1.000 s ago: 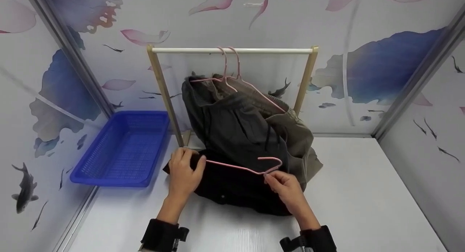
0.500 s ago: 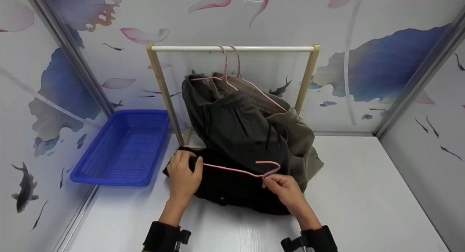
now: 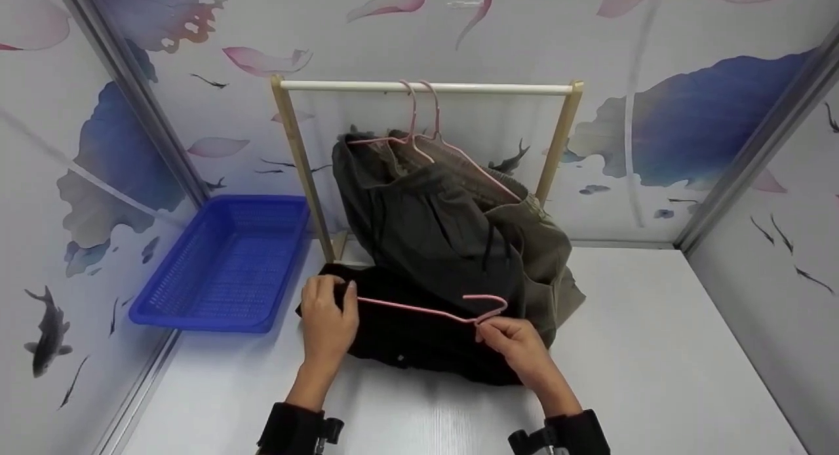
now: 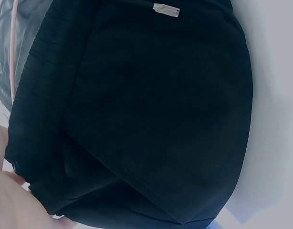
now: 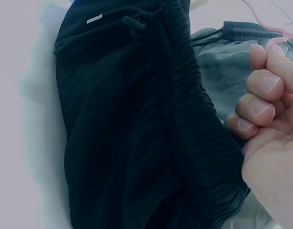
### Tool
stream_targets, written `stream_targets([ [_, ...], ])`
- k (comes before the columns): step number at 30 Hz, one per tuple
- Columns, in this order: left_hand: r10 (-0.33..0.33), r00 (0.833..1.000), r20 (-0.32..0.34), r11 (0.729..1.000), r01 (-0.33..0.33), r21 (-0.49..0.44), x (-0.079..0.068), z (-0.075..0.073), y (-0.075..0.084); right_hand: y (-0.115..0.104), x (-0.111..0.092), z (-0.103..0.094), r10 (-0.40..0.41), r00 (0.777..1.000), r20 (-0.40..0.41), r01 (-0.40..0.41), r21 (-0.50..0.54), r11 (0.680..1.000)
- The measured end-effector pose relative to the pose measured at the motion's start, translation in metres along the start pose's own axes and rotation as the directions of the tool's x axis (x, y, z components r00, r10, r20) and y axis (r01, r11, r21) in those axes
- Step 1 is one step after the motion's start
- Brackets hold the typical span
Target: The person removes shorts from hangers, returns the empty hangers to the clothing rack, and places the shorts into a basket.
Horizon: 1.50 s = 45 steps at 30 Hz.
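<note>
A pair of black elastic-waist pants (image 3: 419, 347) lies on the table in front of the rack. My left hand (image 3: 328, 320) grips its waistband at the left end, thumb towards me; one arm of a pink hanger (image 3: 413, 307) runs under that thumb. With thumb and index finger my right hand (image 3: 518, 343) pinches the hanger just below its hook, which points up and left. The hanger's other arm is hidden. The right wrist view shows the right hand (image 5: 273, 119) beside the gathered waistband (image 5: 194, 119). Fingers of the left hand (image 4: 15, 202) are partly behind the cloth in the left wrist view.
A small rack with a white rod (image 3: 491, 88) stands behind. Dark grey pants (image 3: 432, 225) and olive pants (image 3: 537, 245) hang from it on pink hangers, their lower parts meeting the black pants. A blue plastic basket (image 3: 275, 304) sits at the left.
My left hand has slid slightly left along the waistband, its thumb now nearer the fingers. The right hand and the hanger have come a little towards me. The head view has shifted slightly.
</note>
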<state>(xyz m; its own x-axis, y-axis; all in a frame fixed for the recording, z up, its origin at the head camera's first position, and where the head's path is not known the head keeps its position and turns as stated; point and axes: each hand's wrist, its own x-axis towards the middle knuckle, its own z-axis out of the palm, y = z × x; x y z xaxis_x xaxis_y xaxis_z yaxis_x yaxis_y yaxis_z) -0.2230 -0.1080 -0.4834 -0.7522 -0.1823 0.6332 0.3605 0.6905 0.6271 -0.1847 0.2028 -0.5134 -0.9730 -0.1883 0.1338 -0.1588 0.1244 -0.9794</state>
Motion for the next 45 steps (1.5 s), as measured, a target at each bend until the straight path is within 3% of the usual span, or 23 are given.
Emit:
stream_targets([
  [6,-0.075,0.997,0.02,0.997,0.074,0.029,0.001,-0.003,-0.001,0.001,0.001,-0.001,-0.003,1.0,0.019,0.003,0.021,1.0],
  [15,-0.12,0.993,0.006,0.993,0.12,0.012,0.006,-0.003,-0.002,-0.001,0.004,-0.005,0.024,1.0,0.017,-0.025,0.019,1.0],
  [23,-0.172,0.985,-0.004,0.985,0.172,-0.02,0.011,-0.003,-0.004,-0.003,0.004,-0.006,-0.025,0.999,0.047,0.023,0.049,0.999],
  [32,-0.259,0.963,0.072,0.965,0.262,-0.033,0.016,-0.009,-0.005,-0.006,0.003,-0.008,-0.043,0.996,0.08,0.038,0.063,0.997],
  [45,-0.302,0.946,0.114,0.952,0.306,-0.017,0.022,-0.011,-0.008,0.0,0.004,-0.009,-0.067,0.993,0.099,0.058,0.097,0.994],
])
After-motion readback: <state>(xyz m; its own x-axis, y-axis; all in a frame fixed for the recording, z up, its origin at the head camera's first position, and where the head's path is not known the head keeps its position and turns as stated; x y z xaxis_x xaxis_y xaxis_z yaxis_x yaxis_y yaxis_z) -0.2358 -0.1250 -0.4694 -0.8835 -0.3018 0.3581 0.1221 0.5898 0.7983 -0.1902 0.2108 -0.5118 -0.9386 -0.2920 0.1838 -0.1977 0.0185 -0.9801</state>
